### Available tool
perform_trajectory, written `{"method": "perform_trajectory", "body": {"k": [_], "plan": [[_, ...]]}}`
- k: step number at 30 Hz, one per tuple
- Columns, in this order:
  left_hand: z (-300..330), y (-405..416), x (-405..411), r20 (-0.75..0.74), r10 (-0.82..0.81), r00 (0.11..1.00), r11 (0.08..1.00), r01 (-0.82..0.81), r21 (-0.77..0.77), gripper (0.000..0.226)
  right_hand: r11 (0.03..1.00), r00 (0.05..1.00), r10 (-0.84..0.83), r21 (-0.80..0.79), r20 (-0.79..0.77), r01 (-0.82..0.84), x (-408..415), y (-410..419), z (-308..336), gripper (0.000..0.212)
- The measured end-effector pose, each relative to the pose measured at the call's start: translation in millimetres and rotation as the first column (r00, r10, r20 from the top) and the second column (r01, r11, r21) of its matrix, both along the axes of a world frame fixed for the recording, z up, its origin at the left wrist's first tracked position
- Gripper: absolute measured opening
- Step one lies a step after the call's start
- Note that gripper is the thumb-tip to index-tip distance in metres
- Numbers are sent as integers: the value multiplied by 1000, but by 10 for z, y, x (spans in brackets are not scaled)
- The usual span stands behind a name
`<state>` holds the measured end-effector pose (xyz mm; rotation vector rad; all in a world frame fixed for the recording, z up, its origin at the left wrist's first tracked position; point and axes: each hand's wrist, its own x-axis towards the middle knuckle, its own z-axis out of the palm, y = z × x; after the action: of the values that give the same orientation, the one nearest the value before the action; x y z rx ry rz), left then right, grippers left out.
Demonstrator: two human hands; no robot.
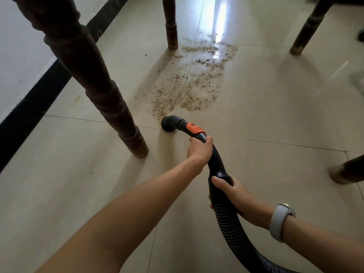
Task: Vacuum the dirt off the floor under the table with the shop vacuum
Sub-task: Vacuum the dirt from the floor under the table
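A patch of brown, sawdust-like dirt (194,79) is spread over the beige floor tiles between the table legs. The black vacuum nozzle (169,123) sits on the floor at the near edge of that patch. Behind it runs a curved black handle with an orange slider (195,129). My left hand (200,149) grips the handle just behind the orange part. My right hand (235,196), with a grey watch on the wrist, holds the cuff where the ribbed black hose (234,231) begins. The hose runs off the bottom right of the frame.
A thick dark turned table leg (110,99) stands just left of the nozzle. Thinner legs stand at the back (171,26), back right (307,28) and right (346,171). A white wall with a black skirting (35,103) runs along the left.
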<state>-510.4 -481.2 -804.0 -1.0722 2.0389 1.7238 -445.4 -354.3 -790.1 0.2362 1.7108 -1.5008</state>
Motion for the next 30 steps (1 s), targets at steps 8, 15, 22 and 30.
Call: {"method": "perform_trajectory", "body": {"k": [8,15,22,30], "plan": [[-83,-236,-162,-17,10,1000,998,-9,68,50,1000,998,-5,26,-64,7,-98,-202,-55,34],[-103,-399,-367,-11,14,1000,991,-13,134,53,999,997,-43,-21,-61,42,-244,-400,-126,34],[-132,-513,-478,-28,1,1000,992,3,128,52,987,997,-72,-144,19,74,-329,-561,-169,36],[-145,-662,-503,-58,64,996,992,-57,108,51,984,998,-29,-175,49,37,-408,-682,-86,34]]}}
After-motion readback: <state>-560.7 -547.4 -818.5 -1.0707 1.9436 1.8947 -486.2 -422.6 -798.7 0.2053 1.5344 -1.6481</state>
